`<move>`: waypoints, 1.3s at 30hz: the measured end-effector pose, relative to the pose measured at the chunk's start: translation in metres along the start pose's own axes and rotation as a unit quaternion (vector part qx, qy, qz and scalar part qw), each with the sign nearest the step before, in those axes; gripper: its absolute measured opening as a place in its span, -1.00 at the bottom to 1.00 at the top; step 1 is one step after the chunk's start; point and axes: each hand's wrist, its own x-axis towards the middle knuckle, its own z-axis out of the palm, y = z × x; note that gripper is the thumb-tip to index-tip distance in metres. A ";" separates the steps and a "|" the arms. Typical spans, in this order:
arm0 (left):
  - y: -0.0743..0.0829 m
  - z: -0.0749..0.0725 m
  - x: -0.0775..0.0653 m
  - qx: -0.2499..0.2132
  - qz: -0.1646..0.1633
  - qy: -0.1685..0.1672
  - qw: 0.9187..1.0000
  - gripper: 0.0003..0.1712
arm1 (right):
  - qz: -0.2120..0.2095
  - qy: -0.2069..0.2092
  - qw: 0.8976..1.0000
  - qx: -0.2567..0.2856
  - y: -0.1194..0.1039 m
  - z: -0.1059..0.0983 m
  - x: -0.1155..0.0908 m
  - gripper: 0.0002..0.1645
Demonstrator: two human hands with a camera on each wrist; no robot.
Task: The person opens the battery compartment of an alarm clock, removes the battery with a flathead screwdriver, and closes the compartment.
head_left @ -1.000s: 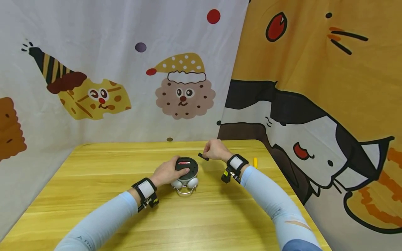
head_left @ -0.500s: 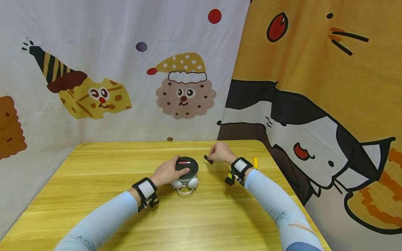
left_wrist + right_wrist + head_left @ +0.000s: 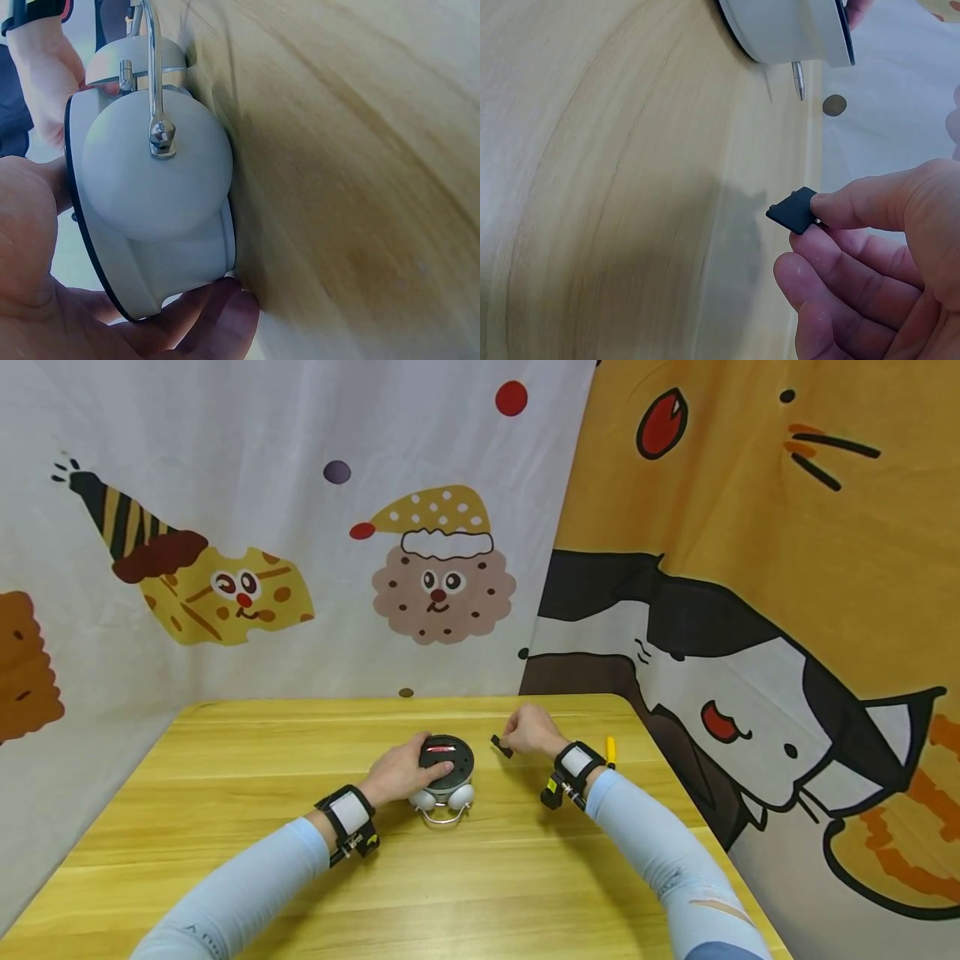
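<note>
A white twin-bell alarm clock [image 3: 447, 762] lies on its face, its black back up and the bells toward me. In its back a battery slot stands uncovered, with a red battery [image 3: 440, 749] in it. My left hand [image 3: 396, 772] grips the clock from the left, thumb across the back and fingers curled under the side, as the left wrist view shows beside the bell [image 3: 157, 165]. To the right of the clock, my right hand [image 3: 531, 729] pinches a small black battery cover [image 3: 793, 211] between thumb and forefinger, above the table.
A yellow-handled tool [image 3: 611, 750] with a dark end lies on the wooden table [image 3: 360, 893], just beyond my right wrist. Printed cloth curtains [image 3: 262, 668] hang behind the table and along its right side.
My right hand has moved right and slightly toward me, carrying the battery cover away from the clock. The left hand and the clock have stayed in place.
</note>
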 end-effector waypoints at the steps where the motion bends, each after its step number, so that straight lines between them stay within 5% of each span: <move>1: 0.000 0.000 0.000 -0.002 0.001 0.000 1.000 0.05 | -0.002 0.003 1.000 0.001 0.002 0.000 0.000 -0.75; 39: 0.000 0.002 0.001 0.005 -0.004 -0.001 1.000 0.05 | 0.055 0.007 0.998 0.031 0.034 0.008 -0.006 -0.81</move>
